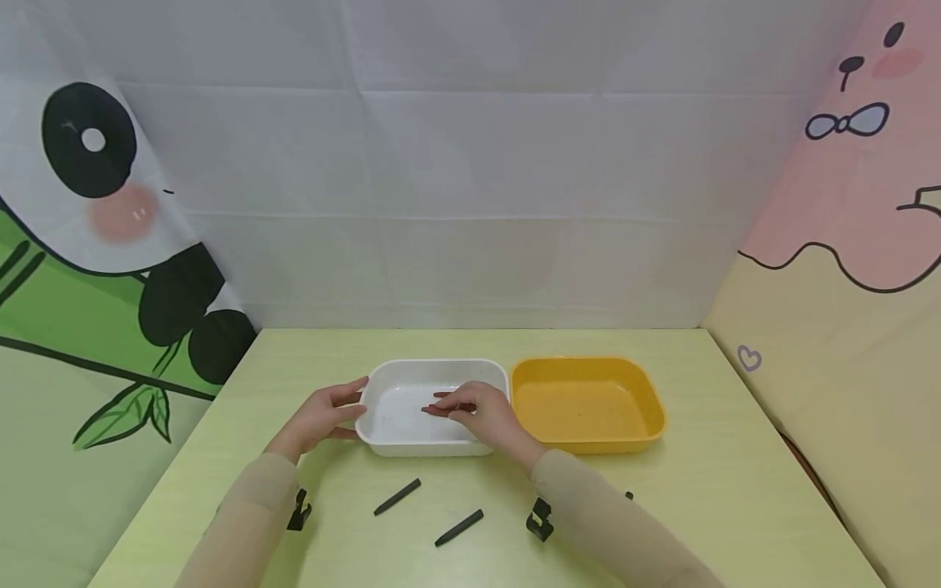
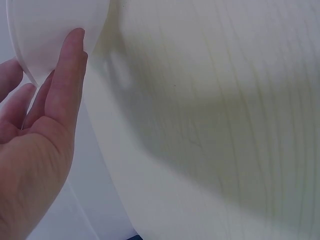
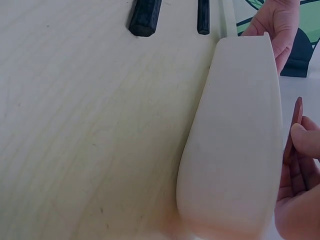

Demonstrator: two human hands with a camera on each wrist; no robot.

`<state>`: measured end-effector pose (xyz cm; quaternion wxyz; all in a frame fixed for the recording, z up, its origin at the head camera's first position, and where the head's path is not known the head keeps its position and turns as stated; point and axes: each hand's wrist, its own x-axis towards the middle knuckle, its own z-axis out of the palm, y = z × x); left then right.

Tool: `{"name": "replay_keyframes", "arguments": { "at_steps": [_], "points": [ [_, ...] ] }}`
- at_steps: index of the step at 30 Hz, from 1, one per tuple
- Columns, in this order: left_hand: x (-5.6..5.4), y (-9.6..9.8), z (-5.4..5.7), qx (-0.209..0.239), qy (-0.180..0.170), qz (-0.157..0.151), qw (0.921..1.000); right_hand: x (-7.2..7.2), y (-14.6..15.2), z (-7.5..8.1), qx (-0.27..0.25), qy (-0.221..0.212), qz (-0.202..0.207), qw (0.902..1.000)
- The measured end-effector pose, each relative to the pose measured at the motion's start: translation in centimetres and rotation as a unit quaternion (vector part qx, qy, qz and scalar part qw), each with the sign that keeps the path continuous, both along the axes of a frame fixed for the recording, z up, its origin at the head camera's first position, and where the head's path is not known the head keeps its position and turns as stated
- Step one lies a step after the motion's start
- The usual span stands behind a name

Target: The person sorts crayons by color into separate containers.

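A white tray [image 1: 397, 449] stands on the table, its left end gripped by my left hand [image 1: 319, 420]. The left wrist view shows that hand [image 2: 45, 130] with fingers along the outer wall of the tray [image 2: 50, 30] and others at its rim. Over the tray's right half, my right hand [image 1: 481, 412] pinches a reddish-brown crayon [image 1: 434, 411]. This crayon [image 3: 295, 127] is between thumb and fingers in the right wrist view. Another reddish tip [image 1: 441, 394] shows just behind; whether it is held or lies in the tray I cannot tell.
Two black crayons, one [image 1: 397, 496] left of the other [image 1: 459, 528], lie on the table in front of the white tray. A yellow tray [image 1: 588, 447] stands against the white tray's right side. White cloth [image 1: 470, 163] hangs behind the table.
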<state>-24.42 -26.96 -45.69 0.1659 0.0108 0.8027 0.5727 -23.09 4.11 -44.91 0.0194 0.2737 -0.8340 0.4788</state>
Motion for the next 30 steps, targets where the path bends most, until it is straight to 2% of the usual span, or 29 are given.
{"name": "replay_keyframes", "arguments": {
  "at_steps": [6, 12, 26, 30],
  "points": [
    [0.0, 0.0, -0.1, 0.002, 0.001, -0.001, 1.0000, -1.1, -1.1, -0.7, 0.026, 0.018, -0.009, 0.9995],
    [0.0, 0.1, -0.1, 0.002, 0.000, -0.001, 1.0000, -1.6, -1.5, -1.1, 0.041, 0.007, -0.021, 0.9989],
    [-0.2, 0.3, -0.2, -0.001, 0.005, -0.001, 1.0000, -1.9, -1.5, -1.4, 0.061, -0.021, -0.038, 0.9972],
    [-0.3, 0.4, -0.3, 0.002, 0.005, 0.000, 1.0000, -1.9, -1.2, -1.3, 0.047, -0.025, -0.035, 0.9980]
  ]
}}
